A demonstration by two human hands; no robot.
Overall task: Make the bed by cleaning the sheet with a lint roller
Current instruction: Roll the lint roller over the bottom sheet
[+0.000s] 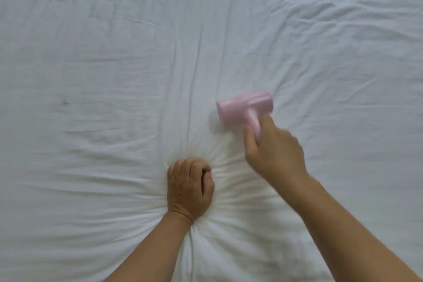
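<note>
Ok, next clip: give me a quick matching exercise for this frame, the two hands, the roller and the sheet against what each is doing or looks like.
Column 1:
1. left hand
2. right hand
3. lint roller
4. sheet

Column 2:
A. white and creased
B. pink, blurred
C. a fist pressed into the bedding
D. grips a handle

Pairs: 1-C, 2-D, 3-B, 4-A

Lint roller point(245, 107) on sheet point(114, 52), beyond right hand point(274, 151); left hand point(190, 188) nearer, leftward.
</note>
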